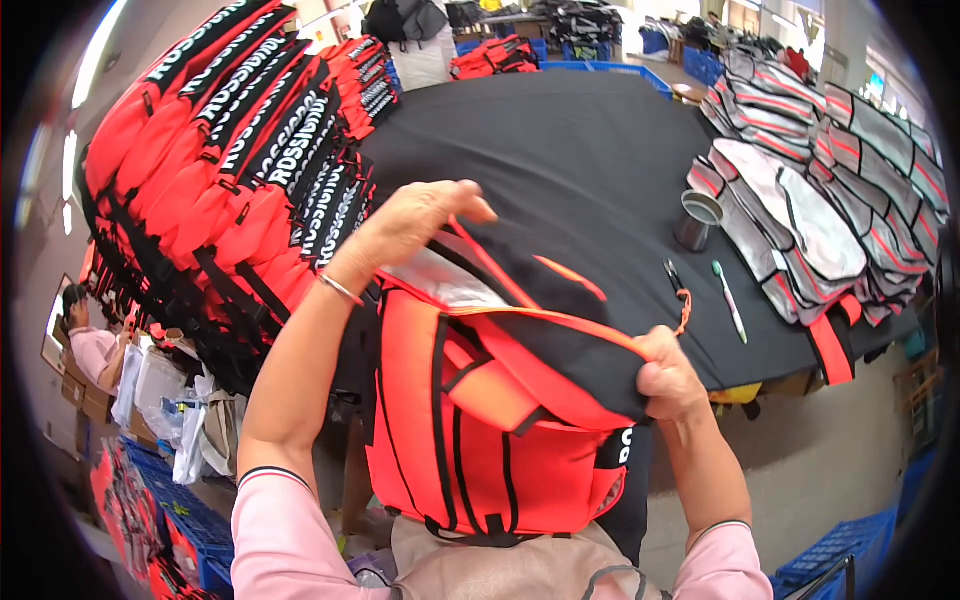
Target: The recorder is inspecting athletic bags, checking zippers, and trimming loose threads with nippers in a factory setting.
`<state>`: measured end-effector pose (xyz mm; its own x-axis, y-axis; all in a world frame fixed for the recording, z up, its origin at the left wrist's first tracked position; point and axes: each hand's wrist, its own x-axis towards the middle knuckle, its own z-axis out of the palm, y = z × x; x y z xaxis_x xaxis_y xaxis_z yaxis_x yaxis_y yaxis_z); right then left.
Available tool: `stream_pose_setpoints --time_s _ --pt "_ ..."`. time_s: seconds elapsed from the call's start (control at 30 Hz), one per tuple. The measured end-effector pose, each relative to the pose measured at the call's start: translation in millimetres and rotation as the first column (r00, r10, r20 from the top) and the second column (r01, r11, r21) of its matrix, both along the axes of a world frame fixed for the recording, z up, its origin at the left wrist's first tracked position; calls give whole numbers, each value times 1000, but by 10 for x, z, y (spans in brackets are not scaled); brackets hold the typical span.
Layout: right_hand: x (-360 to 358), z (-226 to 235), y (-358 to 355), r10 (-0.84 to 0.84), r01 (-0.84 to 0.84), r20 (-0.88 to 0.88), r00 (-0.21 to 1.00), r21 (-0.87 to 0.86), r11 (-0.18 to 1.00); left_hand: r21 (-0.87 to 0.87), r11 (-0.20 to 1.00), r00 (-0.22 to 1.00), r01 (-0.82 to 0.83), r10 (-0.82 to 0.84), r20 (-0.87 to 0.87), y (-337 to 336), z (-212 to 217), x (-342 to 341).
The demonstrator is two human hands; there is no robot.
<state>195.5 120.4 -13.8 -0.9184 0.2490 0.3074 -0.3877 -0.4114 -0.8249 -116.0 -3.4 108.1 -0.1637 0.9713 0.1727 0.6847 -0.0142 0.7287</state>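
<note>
A bright red and black backpack (pixel 407 400) rests against me at the near edge of the black-covered table, its top unzipped and gaping. Silvery grey lining shows inside the mouth. On the right, my right hand (pixel 672 378) is closed on the black, orange-edged rim of the opening, pulling it outward. My left hand (pixel 425 218), with a bracelet at the wrist, hovers over the far left side of the mouth. Its fingers are stretched out, and nothing shows in them. The backpack's inner bottom is hidden from view.
Stacked red and black backpacks (pixel 190 190) rise high at left. Grey camouflage-patterned pieces with red trim (pixel 800 215) pile up at right. Nearer lie a metal cup (pixel 697 222), a small tool with orange cord (pixel 681 296) and a toothbrush (pixel 731 303). Another person (pixel 92 345) is at far left.
</note>
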Motion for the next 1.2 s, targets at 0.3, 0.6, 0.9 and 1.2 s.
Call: stream_pose_setpoints --time_s 0.3,0.6,0.9,1.2 --pt "68 -114 622 -285 285 -24 958 48 957 -44 988 963 148 -134 232 -525 -364 -520" --pt "-665 1157 95 -696 566 -237 678 772 289 303 912 929 -276 172 328 -800 -760 -413" --pt "-1749 1119 -997 -326 397 -616 717 745 -535 758 597 883 -261 465 -62 -746 -618 34" --pt "-1900 1104 -1070 -218 348 -761 611 506 -789 838 507 816 -200 559 -143 -868 -572 65"
